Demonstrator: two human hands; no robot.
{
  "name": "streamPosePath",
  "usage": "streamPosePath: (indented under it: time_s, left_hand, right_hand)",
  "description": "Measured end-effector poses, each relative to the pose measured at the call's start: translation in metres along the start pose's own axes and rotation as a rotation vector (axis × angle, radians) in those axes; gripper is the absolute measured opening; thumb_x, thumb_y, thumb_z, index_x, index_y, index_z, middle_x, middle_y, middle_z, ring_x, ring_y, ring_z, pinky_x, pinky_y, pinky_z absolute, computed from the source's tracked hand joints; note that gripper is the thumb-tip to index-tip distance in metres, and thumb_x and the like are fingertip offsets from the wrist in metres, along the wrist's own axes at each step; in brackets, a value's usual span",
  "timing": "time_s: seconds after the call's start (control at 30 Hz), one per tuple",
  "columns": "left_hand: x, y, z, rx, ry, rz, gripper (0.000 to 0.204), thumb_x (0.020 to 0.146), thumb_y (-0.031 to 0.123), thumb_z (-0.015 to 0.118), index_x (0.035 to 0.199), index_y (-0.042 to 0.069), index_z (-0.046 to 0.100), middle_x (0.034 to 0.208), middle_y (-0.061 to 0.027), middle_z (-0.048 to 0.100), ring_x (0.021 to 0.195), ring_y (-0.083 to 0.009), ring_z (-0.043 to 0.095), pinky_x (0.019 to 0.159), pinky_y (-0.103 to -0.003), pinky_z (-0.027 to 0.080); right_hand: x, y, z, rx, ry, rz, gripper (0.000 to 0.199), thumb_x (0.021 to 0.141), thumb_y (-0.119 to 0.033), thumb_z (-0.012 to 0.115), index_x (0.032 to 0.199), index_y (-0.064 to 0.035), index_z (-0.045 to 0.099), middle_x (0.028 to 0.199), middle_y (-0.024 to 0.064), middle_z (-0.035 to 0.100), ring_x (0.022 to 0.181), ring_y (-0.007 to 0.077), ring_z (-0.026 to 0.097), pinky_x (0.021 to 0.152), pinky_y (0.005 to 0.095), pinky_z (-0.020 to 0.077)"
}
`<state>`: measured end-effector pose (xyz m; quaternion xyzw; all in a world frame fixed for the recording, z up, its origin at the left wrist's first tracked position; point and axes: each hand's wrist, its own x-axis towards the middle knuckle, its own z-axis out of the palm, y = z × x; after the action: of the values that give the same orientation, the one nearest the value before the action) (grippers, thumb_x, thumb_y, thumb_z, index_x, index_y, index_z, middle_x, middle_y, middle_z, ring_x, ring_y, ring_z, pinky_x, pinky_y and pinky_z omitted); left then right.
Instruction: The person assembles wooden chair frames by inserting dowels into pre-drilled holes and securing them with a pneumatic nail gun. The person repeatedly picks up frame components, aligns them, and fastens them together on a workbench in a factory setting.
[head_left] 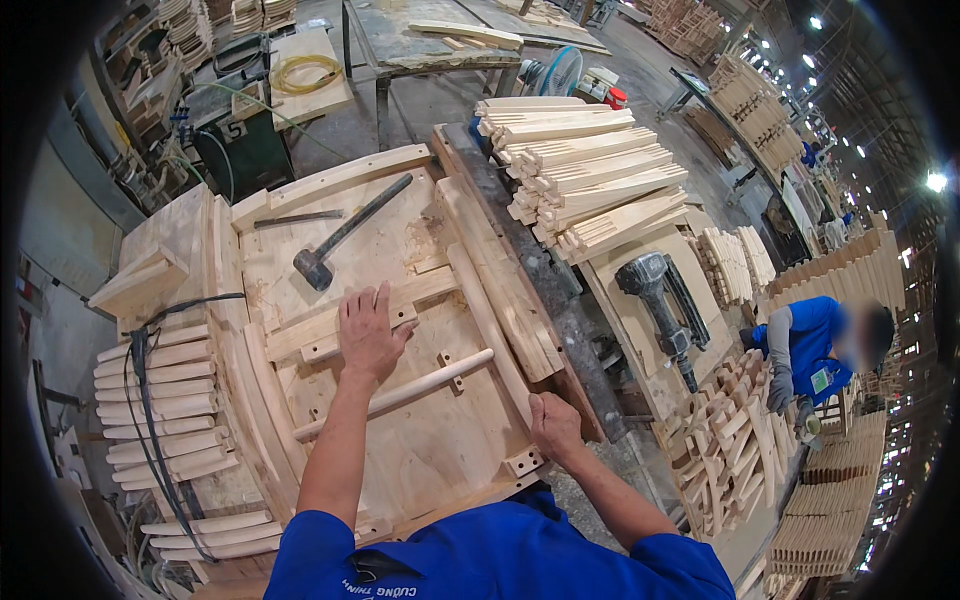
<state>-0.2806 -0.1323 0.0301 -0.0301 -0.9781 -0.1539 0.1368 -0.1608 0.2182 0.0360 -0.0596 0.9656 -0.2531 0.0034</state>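
Observation:
My left hand [370,332] lies with its fingers stretched out on a flat wooden crossrail [300,333]. At the right, my right hand [558,428] is closed round the near end of a long curved wooden post [484,315]. Between this post and another curved post [272,395] on the left run the crossrail and a thin round rung [440,375]; my left forearm hides part of the rung. These pieces lie in a plywood jig [430,440] edged with wooden blocks. Beyond my left hand, a black-headed mallet [316,268] and a flat metal bar [298,218] rest on the board.
Bundled wooden slats [160,410] stand at the left beside black straps. To the right are stacked slats [590,170], a nail gun [660,300] and a heap of shaped wooden pieces [735,435]. A gloved co-worker in blue [815,340] stands beyond that heap.

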Motion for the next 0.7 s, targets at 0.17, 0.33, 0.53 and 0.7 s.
streamPosePath:
  time_s: [0.17,0.33,0.53,0.7]
  left_hand:
    - [-0.002,0.000,0.000,0.000,0.014,-0.030,0.081,0.090,0.052,0.079,0.151,0.005,0.052,0.133,-0.0152,0.057,0.129,-0.0339,0.051,0.114,-0.049,0.037]
    - [-0.001,0.001,-0.002,0.004,0.033,-0.021,0.084,0.087,0.052,0.082,0.150,0.005,0.053,0.130,-0.0155,0.057,0.127,-0.0344,0.052,0.112,-0.048,0.038]
    - [-0.005,0.000,-0.005,0.011,0.020,-0.045,0.086,0.086,0.055,0.083,0.150,0.004,0.055,0.126,-0.0148,0.057,0.127,-0.0341,0.050,0.113,-0.048,0.037]
    - [0.000,0.008,-0.014,-0.008,-0.024,-0.083,0.088,0.084,0.056,0.084,0.149,0.004,0.055,0.127,-0.0147,0.059,0.126,-0.0345,0.051,0.115,-0.047,0.037]
  right_hand:
    - [-0.008,-0.010,-0.009,-0.022,-0.013,-0.002,0.039,0.114,-0.034,0.047,0.099,-0.0046,0.068,0.092,0.0206,0.070,0.090,0.0448,0.069,0.082,0.0550,0.0548]
    - [-0.013,-0.019,-0.019,-0.160,-0.125,0.000,0.039,0.113,-0.036,0.048,0.103,-0.0053,0.070,0.095,0.0187,0.069,0.093,0.0430,0.068,0.084,0.0549,0.0538]
    - [-0.027,-0.043,-0.025,-0.137,-0.014,-0.130,0.027,0.107,-0.030,0.059,0.112,-0.0073,0.073,0.108,0.0150,0.071,0.102,0.0382,0.067,0.089,0.0509,0.0508]
    - [-0.041,-0.057,-0.015,-0.107,0.102,-0.312,0.031,0.098,-0.031,0.073,0.116,-0.0066,0.073,0.118,0.0136,0.071,0.107,0.0335,0.066,0.090,0.0484,0.0491]
